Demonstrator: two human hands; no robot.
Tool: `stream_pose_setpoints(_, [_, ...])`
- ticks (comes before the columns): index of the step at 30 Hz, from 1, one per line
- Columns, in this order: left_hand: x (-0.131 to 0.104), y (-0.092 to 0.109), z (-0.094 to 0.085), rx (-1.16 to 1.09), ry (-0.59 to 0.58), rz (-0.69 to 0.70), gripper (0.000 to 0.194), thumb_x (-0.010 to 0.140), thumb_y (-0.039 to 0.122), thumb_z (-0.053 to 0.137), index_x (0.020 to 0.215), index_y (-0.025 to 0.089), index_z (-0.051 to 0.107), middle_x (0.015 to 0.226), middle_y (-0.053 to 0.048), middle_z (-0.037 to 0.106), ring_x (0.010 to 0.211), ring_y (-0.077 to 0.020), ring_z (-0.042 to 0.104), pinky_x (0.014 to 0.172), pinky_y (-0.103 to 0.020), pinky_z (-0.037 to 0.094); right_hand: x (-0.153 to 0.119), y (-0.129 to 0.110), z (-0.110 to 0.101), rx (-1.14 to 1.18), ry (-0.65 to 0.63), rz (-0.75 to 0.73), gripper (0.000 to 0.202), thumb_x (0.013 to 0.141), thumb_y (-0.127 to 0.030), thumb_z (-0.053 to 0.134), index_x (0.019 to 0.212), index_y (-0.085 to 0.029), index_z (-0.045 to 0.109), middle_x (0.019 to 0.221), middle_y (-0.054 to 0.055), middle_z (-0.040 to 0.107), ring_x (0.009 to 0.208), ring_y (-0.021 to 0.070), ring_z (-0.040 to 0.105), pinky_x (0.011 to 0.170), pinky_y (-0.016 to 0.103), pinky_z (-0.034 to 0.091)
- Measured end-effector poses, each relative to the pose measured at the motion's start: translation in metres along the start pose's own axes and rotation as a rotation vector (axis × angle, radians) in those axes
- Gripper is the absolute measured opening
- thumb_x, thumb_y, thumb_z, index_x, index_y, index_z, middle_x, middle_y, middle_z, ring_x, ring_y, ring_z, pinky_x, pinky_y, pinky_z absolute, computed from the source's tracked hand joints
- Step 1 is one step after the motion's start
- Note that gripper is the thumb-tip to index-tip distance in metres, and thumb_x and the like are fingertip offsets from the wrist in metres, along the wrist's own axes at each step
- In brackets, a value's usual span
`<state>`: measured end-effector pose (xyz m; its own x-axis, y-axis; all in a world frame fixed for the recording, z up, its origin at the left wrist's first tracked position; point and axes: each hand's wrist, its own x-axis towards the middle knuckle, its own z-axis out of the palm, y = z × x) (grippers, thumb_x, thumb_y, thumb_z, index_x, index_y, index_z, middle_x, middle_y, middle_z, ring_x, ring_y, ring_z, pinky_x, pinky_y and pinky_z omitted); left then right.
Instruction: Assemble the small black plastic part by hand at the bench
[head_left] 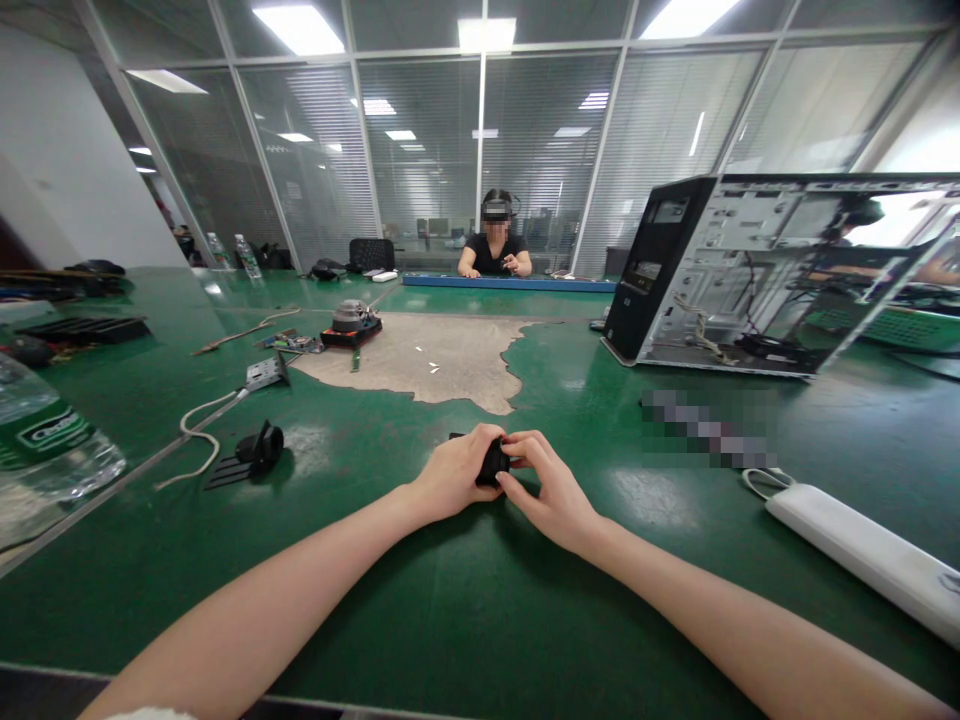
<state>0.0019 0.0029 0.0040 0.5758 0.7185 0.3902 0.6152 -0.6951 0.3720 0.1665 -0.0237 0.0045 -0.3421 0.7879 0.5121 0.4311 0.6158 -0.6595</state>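
Between my two hands, just above or on the green table, is a small black part (pixel 493 464), largely covered by fingers, so its kind cannot be made out. From the left, the fingers of my left hand (pixel 454 465) wrap round it, and a dark end of it sticks out behind them. My right hand (pixel 551 490) pinches its right side with thumb and fingertips. To the left on the table lies a black plastic piece (pixel 259 445) with a round end and several flat prongs.
An open computer case (pixel 675 270) stands at the right, behind a white power strip (pixel 862 550). A metal bracket with a cable (pixel 266 373), a heat sink with fan (pixel 352 320) and a water bottle (pixel 52 430) are at the left. Across the table sits a person (pixel 495 250).
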Motion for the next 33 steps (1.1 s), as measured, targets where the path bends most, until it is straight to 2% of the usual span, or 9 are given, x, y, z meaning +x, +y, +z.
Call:
stream_pose_setpoints(3, [-0.0002,0.0009,-0.0007,-0.009,0.004,-0.01,0.059,0.062,0.021,0.061,0.111,0.024,0.03,0.109,-0.004,0.049,0.09,-0.0212,0.054,0.075,-0.034,0.043,0.0008,0.0009,0.0001,-0.006,0.027,-0.021,0.013,0.077,-0.02,0.051,0.089,-0.022,0.05,0.099,0.006,0.049,0.092,0.0193,0.051,0.079,0.037,0.046])
stream_pose_setpoints(6, [-0.0002,0.0008,-0.0005,0.0,0.004,-0.014,0.058,0.062,0.021,0.062,0.111,0.024,0.031,0.107,-0.004,0.049,0.089,-0.0213,0.055,0.075,-0.034,0.043,0.0022,0.006,0.0035,0.098,0.018,0.049,0.019,0.076,-0.021,0.052,0.094,-0.021,0.045,0.097,0.006,0.05,0.087,0.0173,0.054,0.075,0.034,0.049])
stream_pose_setpoints(11, [-0.0002,-0.0001,-0.0003,0.022,0.002,-0.016,0.058,0.062,0.021,0.062,0.111,0.023,0.031,0.106,-0.004,0.05,0.088,-0.0219,0.055,0.073,-0.034,0.043,0.0024,0.0083,0.0052,0.209,-0.074,0.163,0.024,0.077,-0.023,0.05,0.099,-0.021,0.041,0.09,0.004,0.054,0.077,0.0147,0.058,0.071,0.032,0.051])
stream_pose_setpoints(17, [-0.0006,0.0009,-0.0011,0.001,0.009,0.008,0.057,0.063,0.022,0.061,0.111,0.023,0.03,0.108,-0.004,0.049,0.089,-0.0206,0.054,0.075,-0.033,0.043,0.0007,0.0034,0.0013,0.033,0.028,0.009,0.014,0.076,-0.023,0.052,0.09,-0.022,0.05,0.1,0.006,0.049,0.092,0.019,0.052,0.077,0.035,0.048])
stream_pose_setpoints(21, [-0.0008,0.0008,-0.0008,0.02,0.017,0.012,0.055,0.065,0.025,0.06,0.111,0.022,0.03,0.106,-0.004,0.049,0.088,-0.0207,0.054,0.074,-0.033,0.043,0.0018,0.0057,0.0035,0.091,0.027,0.042,0.015,0.077,-0.021,0.051,0.092,-0.022,0.047,0.098,0.005,0.049,0.092,0.0175,0.052,0.074,0.032,0.05])
stream_pose_setpoints(26, [-0.0009,-0.0005,-0.0002,0.042,0.016,0.009,0.057,0.063,0.024,0.061,0.11,0.022,0.031,0.106,-0.005,0.05,0.087,-0.0215,0.055,0.072,-0.033,0.043,0.0027,0.0076,0.0051,0.206,-0.059,0.156,0.022,0.078,-0.022,0.049,0.099,-0.021,0.042,0.092,0.004,0.053,0.081,0.0146,0.057,0.07,0.031,0.052])
stream_pose_setpoints(33, [-0.0008,0.0012,-0.0011,0.009,0.006,-0.002,0.056,0.065,0.025,0.061,0.111,0.023,0.03,0.109,-0.004,0.049,0.09,-0.0214,0.054,0.076,-0.033,0.043,0.0029,0.0033,0.0015,0.085,0.037,0.0,0.01,0.076,-0.021,0.052,0.086,-0.021,0.051,0.097,0.005,0.049,0.09,0.0168,0.052,0.07,0.029,0.051])
